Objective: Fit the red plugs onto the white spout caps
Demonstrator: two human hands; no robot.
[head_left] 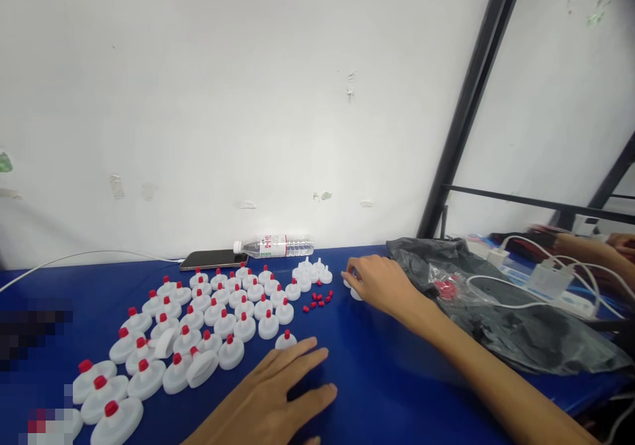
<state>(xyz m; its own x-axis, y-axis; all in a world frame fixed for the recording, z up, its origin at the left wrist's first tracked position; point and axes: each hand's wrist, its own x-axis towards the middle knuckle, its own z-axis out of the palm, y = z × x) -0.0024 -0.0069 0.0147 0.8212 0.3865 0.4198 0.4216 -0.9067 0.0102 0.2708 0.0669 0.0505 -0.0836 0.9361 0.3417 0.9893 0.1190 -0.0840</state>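
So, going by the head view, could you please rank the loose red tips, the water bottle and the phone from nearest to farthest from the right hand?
1. Loose red tips, just left of the right hand.
2. Water bottle, lying by the wall.
3. Phone, farther left.

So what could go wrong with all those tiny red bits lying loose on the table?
The loose red tips lie between both hands; a sweep of the right hand or left hand might scatter them. The water bottle on its side could roll into the capped white lids or the phone.
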